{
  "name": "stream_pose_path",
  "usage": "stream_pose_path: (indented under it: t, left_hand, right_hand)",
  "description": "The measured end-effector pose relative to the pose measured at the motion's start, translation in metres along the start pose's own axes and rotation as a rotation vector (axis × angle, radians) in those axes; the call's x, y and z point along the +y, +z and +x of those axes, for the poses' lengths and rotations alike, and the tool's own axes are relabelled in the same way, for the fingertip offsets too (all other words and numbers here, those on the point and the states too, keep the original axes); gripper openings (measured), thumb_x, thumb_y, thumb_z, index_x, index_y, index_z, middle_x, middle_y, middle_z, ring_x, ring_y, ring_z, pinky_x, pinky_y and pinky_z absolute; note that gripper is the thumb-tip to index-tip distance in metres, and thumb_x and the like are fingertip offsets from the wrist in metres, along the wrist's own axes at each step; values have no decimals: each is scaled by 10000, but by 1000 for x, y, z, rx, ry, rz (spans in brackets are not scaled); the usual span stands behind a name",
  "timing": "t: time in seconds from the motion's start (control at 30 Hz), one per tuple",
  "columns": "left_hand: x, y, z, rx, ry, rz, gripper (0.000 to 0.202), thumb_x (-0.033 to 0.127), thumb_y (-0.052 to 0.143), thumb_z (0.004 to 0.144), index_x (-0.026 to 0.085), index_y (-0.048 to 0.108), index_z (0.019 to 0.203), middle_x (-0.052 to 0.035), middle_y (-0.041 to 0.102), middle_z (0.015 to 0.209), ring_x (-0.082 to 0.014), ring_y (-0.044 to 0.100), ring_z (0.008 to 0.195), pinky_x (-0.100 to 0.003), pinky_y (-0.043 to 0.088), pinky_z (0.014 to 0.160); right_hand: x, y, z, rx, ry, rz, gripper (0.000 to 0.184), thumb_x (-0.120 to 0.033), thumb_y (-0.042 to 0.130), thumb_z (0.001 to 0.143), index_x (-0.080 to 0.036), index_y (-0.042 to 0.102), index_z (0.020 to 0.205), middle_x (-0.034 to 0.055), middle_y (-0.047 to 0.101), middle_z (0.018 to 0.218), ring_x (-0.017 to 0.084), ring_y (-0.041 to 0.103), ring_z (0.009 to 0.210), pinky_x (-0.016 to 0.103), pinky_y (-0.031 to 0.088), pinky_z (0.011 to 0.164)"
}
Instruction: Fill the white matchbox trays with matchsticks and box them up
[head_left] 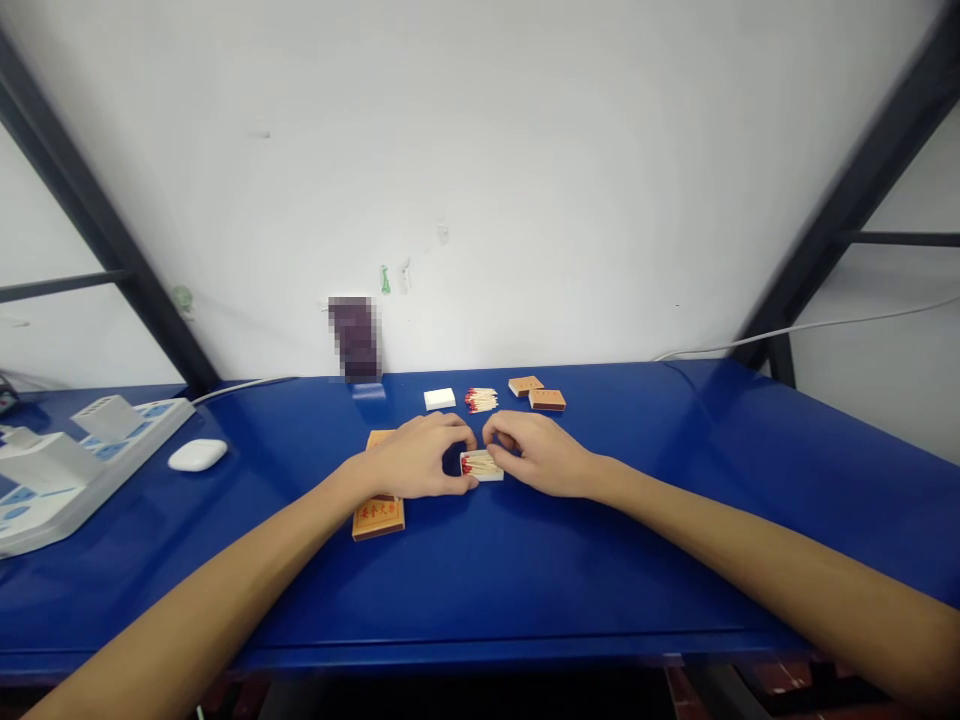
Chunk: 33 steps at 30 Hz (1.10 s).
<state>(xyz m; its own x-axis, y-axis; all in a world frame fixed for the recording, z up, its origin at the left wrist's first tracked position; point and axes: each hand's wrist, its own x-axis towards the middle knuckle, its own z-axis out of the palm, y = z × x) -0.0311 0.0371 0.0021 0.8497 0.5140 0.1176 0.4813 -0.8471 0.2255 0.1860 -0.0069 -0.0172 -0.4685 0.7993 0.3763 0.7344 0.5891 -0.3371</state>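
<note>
A white matchbox tray point(491, 478) filled with red-tipped matches point(480, 464) lies on the blue table between my two hands. My left hand point(420, 455) curves around its left end, thumb at the near corner and forefinger at the far side. At the tray's right end, my right hand point(547, 455) has its fingers curled in, with thumb and forefinger close together at the edge. Orange matchboxes point(379, 518) lie under and beside my left wrist, partly covered by it. Just beyond my hands is a loose pile of matches point(481, 400), next to a white tray-like piece point(439, 399).
Two more orange matchboxes point(547, 400) lie at the back right of the pile. A dark pixelated object point(356, 340) leans on the wall. On the left are a white rounded case point(198, 455) and a power strip point(142, 440) with plugs. Dark metal posts frame both sides.
</note>
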Motion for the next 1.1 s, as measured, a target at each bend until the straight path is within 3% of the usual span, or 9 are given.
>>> stream_pose_path:
  t: [0.13,0.23,0.33,0.6,1.1]
  left_hand:
    - [2,-2,0,-5,-7,1,308,481,646,822,233,620,1003,-37,602,1132,-248,566,1043,-385,421,927]
    - [3,-3,-1,-7,-14,6,310,474,644,825,239,611,1026,-36,598,1161,-253,557,1073,-397,418,943]
    - [3,-3,-1,-10,-24,5,294,458,643,827,245,610,1026,-30,596,1167,-253,555,1084,-396,423,946]
    - [4,-3,0,-20,-26,-9,293,458,645,821,241,610,1014,-34,598,1159,-253,549,1082,-397,422,933]
    - [4,-3,-3,-22,-41,-14,320,480,656,809,243,607,1018,-29,591,1142,-242,550,1068,-360,409,933]
  right_hand:
    - [17,0,2,71,-65,-125,237,-242,477,924,-191,600,1121,106,638,1117,252,576,1051,394,454,885]
    - [26,1,3,12,-79,-141,395,-312,459,957,-205,513,1333,124,522,1394,288,452,1300,488,378,1059]
    - [30,3,4,-74,-35,-132,511,-384,418,979,-198,404,1455,121,358,1544,298,299,1428,531,291,1135]
    - [32,5,5,-283,116,-78,642,-511,274,1004,-202,174,1558,86,111,1623,285,68,1495,560,132,1190]
    - [33,8,5,-309,147,-78,659,-556,229,997,-212,187,1557,40,133,1618,263,104,1493,515,114,1207]
